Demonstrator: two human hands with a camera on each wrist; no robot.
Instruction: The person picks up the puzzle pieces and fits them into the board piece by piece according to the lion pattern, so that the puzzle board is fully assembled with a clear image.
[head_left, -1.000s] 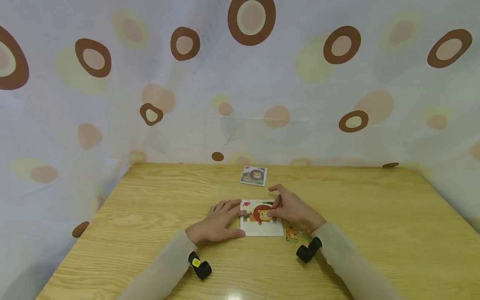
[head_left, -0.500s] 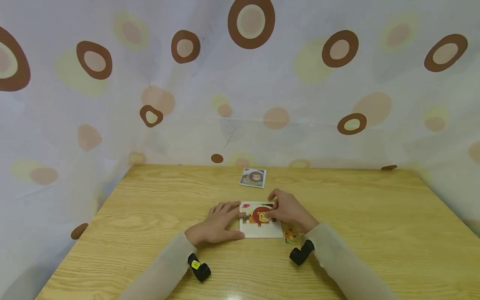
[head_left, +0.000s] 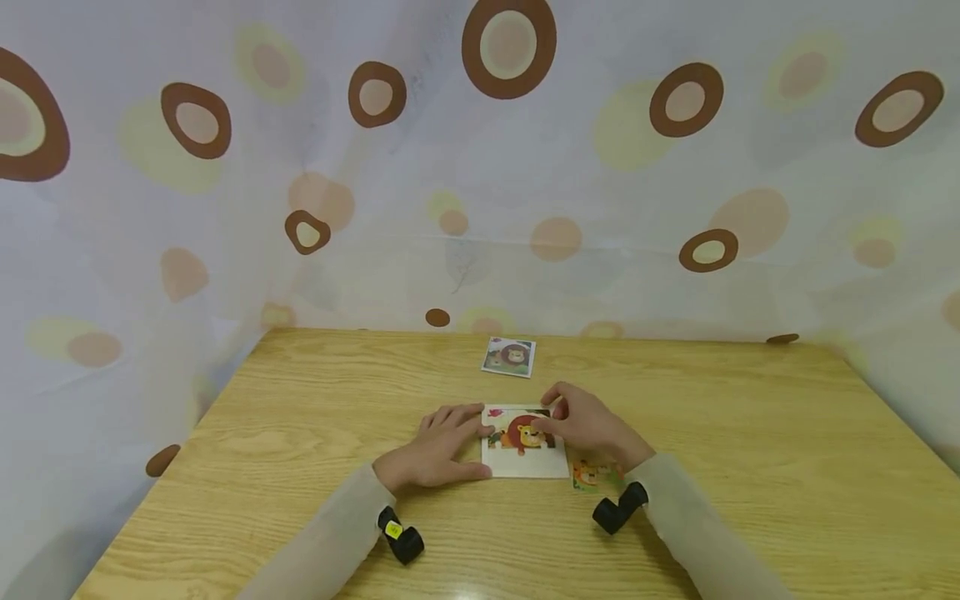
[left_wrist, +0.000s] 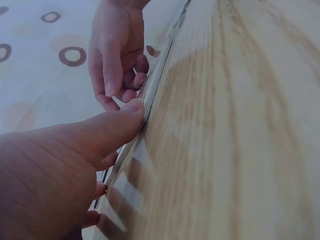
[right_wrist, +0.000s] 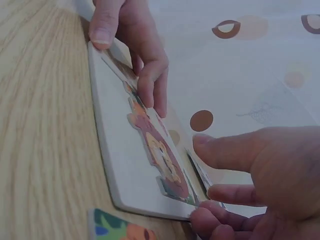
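Observation:
A white-framed jigsaw puzzle board [head_left: 525, 467] lies flat on the table, its upper part filled with joined lion pieces [right_wrist: 162, 157] and its lower strip bare. At its left side rests my left hand [head_left: 435, 447], fingers spread; the thumb touches the near left corner and the index finger reaches over the pieces. My right hand [head_left: 588, 427] is at the board's far right part. In the right wrist view its thumb stands up apart from the pieces, and the bent fingers are right at the board's edge. Nothing shows between them.
Loose puzzle pieces [head_left: 592, 475] with orange and green print lie just right of the board, partly under the right wrist. Farther back is a small lion picture card [head_left: 508, 357]. A patterned curtain [head_left: 480, 167] hangs behind the wooden table [head_left: 337, 400].
The right hand has shifted slightly over the board's right part, and its thumb has moved a little across the lion's face. The left hand and the board stay in place.

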